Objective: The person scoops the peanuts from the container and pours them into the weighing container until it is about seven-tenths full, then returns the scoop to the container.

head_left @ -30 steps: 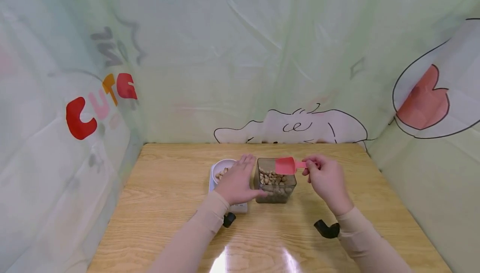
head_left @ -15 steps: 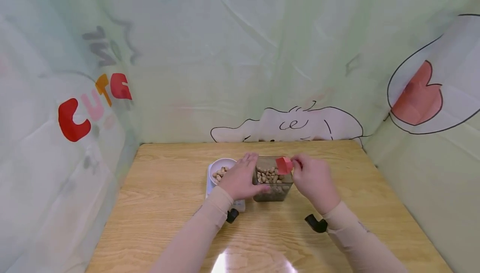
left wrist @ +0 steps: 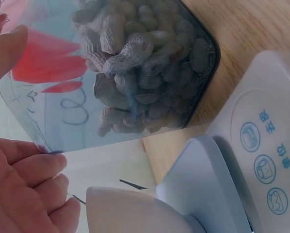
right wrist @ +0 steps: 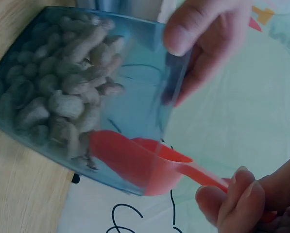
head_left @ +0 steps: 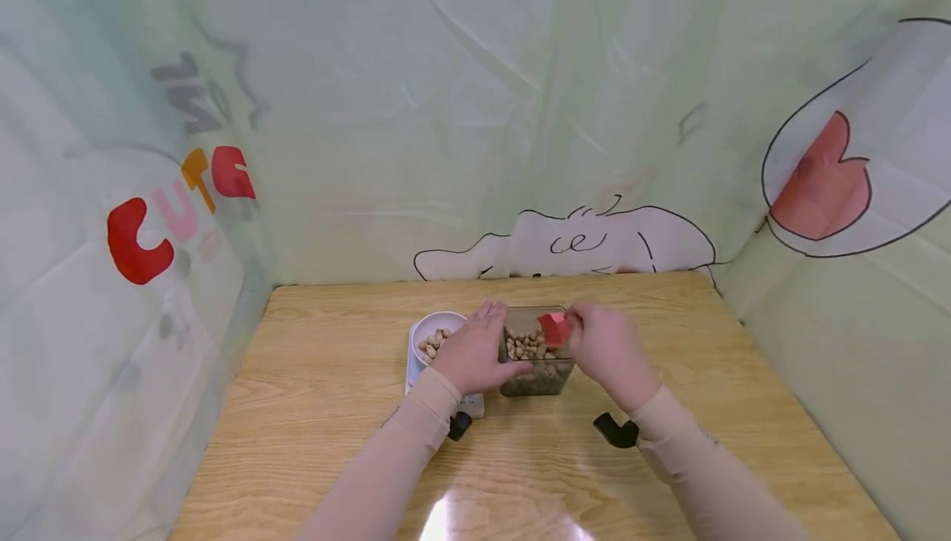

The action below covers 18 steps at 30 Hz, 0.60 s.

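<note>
A clear grey square container (head_left: 537, 384) holds peanuts in their shells (right wrist: 69, 92). My left hand (head_left: 477, 357) holds it at its left side, the thumb across the front wall and the fingers at the rim. By its handle, my right hand (head_left: 611, 351) pinches a red scoop (right wrist: 140, 167). The scoop's front end dips inside the container beside the peanuts, on the right. Left of the container, partly hidden behind my left hand, a white bowl (head_left: 418, 334) with some peanuts stands on a white kitchen scale (left wrist: 254, 104).
All of this stands on a wooden table (head_left: 334, 409). A printed cloth curtain (head_left: 357, 153) closes off the back and both sides. Black camera mounts (head_left: 617, 431) sit at both wrists, low over the table.
My right hand has moved left and tipped the scoop down into the container from above its right side. The left hand stays at the container. The head view has shifted slightly.
</note>
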Tool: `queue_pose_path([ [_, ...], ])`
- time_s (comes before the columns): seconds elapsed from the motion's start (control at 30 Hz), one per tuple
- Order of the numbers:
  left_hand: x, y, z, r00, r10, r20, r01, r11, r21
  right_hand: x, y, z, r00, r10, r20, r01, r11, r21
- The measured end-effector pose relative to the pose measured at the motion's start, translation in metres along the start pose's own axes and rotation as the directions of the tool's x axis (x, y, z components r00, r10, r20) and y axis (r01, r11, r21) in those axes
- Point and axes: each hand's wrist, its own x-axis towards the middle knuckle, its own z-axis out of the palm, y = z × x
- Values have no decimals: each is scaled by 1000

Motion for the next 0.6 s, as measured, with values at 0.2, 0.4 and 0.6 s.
queue_pose_path([
  [0.2, 1, -1, 0, 1000, -17, 0, 17, 1000, 0, 16, 7, -6, 949, 223, 222, -268, 942, 202],
  [0.4, 2, -1, 1, 1000, -24, 14, 24, 1000, -19, 23, 21, -4, 874, 341, 347, -459, 814, 355],
  [0.6, 3, -1, 1, 999, -28, 15, 29, 999, -36, 15, 11, -7, 981, 110, 158, -129, 984, 119],
])
